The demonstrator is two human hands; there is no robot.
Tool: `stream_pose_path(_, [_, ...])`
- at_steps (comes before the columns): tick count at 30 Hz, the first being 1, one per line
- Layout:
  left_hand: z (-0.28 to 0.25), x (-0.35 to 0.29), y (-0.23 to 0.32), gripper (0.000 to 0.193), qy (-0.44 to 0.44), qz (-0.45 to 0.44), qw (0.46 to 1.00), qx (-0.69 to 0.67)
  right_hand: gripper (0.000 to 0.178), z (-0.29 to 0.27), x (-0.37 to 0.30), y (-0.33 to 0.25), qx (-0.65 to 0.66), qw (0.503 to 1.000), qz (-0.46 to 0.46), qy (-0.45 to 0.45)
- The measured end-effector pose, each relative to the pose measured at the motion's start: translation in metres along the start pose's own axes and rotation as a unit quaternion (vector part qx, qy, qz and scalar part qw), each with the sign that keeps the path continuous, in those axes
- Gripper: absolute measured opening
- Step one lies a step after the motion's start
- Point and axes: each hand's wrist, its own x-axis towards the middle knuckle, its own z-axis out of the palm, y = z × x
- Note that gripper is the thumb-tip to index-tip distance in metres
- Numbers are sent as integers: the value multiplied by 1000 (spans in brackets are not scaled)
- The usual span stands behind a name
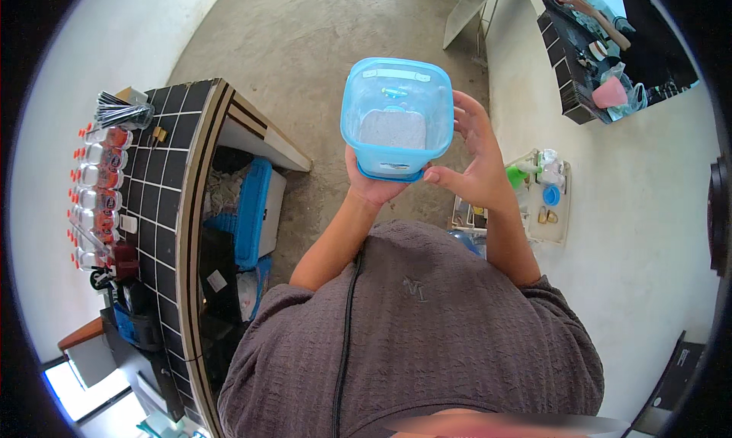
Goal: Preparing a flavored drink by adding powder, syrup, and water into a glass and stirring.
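A clear light-blue plastic container, squarish with rounded corners and without a lid over its top, is held up in front of me. A greyish-white, grainy-looking layer covers its bottom; what it is I cannot tell. A darker blue edge shows beneath the base. My left hand supports it from below, its fingers hidden underneath. At the right side my right hand curves around it, fingertips by the wall and thumb by the lower corner.
On the left is a black-tiled counter with several orange-capped bottles and a jar of thin sticks. Below it stands a white bin with a blue lid. To the right are a cream tray and a wall mirror.
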Motion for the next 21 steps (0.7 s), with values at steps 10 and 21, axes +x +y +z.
stream_pose_path(10, [-3,9,-4,80,31,25,999,24,105,-8,1,0,9,1000,-2,-7])
stream_pose_path(21, [-9,9,-2,83,39,14,999,31,108,-8,1,-3,6,1000,-18,2])
